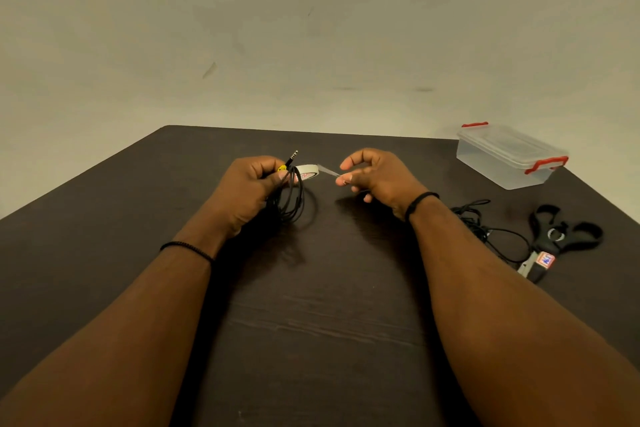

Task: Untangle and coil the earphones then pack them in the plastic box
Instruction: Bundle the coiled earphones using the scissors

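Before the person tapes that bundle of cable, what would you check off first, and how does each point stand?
1. Coiled earphones held together: ok, the left hand grips the loops, with the jack plug sticking up.
2. Tape strip pulled free of the tape roll: ok, the right hand pinches its end.
3. Strip cut from the roll: not ok, it is still attached.
4. Scissors within reach: ok, on the table to the right.
5. Plastic box open for packing: not ok, its lid is on.
6. Second tangled cable sorted: not ok, it lies loose beside the scissors.
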